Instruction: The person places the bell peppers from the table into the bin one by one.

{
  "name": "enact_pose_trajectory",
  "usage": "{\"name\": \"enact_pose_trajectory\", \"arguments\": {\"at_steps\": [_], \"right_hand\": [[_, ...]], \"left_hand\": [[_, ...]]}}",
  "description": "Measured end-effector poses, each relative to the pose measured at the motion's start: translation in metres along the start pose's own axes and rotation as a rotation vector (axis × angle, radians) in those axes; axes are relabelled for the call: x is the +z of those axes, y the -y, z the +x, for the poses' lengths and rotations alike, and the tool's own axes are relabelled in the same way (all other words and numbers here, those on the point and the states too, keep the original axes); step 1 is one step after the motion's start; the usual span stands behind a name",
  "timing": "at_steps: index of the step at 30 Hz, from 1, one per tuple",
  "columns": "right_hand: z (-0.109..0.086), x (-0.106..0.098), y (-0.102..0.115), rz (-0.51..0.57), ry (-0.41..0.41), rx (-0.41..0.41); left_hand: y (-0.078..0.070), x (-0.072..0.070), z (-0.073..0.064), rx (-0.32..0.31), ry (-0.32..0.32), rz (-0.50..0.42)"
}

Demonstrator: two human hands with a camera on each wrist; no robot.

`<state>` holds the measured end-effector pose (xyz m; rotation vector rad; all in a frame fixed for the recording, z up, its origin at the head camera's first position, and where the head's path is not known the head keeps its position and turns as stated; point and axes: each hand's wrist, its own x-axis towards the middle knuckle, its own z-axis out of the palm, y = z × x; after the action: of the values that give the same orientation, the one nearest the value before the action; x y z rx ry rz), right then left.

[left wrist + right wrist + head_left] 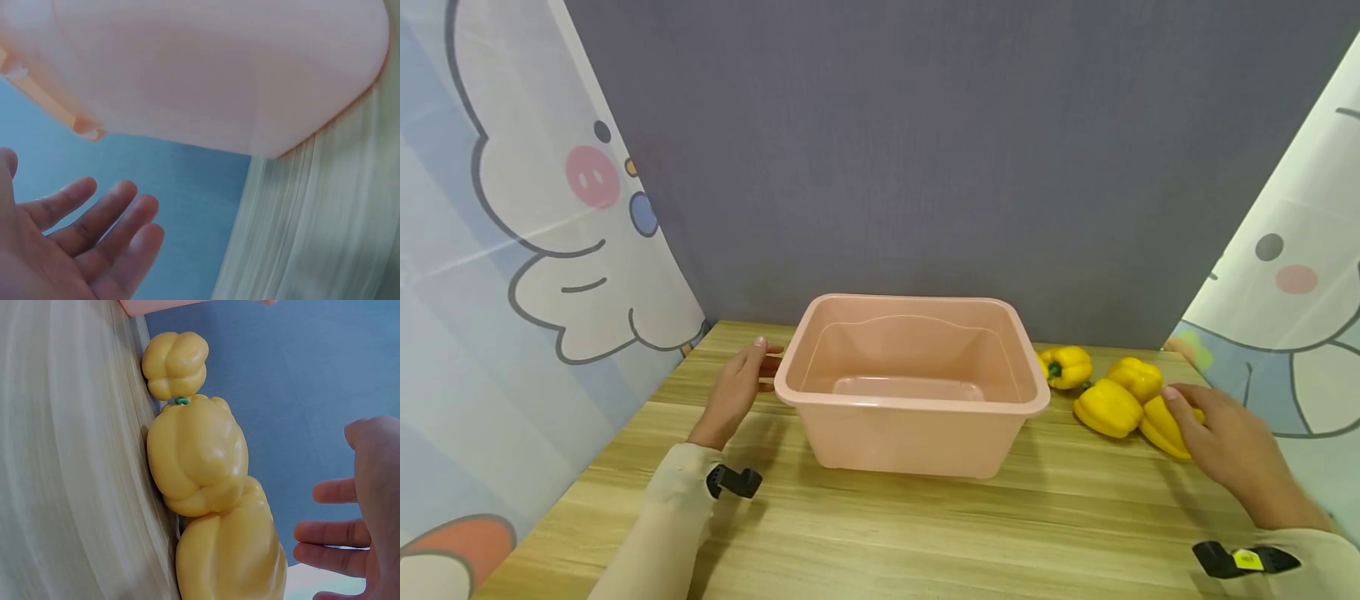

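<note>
A pink plastic tub [912,437] stands upright in the middle of the wooden table, and nothing lies inside it. Just left of its rim is my left hand [735,389]; in the left wrist view its fingers [103,219] are spread loosely beside the tub's wall [187,81], with a gap between. Several yellow bell peppers [1107,408] lie to the right of the tub. My right hand [1236,437] hovers over the nearest right pepper [1165,427], overlapping it in the head view. Seen from the right wrist, its fingers [334,532] are extended and hold nothing.
The wood-grain table [880,533] ends at a dark grey panel [910,150] behind the tub. Cartoon-printed sheets [550,250] hang at the left and right. One pepper [1066,367] sits close behind the tub's right side.
</note>
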<state>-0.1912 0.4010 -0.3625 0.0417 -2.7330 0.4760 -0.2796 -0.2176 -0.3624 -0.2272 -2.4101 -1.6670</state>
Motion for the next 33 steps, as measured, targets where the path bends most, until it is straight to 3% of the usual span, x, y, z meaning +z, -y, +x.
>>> {"name": "enact_pose_trajectory", "arguments": {"at_steps": [13, 20, 33], "right_hand": [[-0.003, 0.004, -0.011, 0.003, -0.031, 0.033], [-0.004, 0.004, -0.015, 0.003, -0.044, 0.058], [-0.008, 0.004, -0.02, 0.007, -0.029, 0.136]], "left_hand": [[-0.007, 0.007, -0.004, 0.072, -0.009, -0.088], [-0.009, 0.012, -0.005, 0.141, 0.008, -0.129], [-0.009, 0.019, -0.007, 0.23, 0.022, -0.201]]}}
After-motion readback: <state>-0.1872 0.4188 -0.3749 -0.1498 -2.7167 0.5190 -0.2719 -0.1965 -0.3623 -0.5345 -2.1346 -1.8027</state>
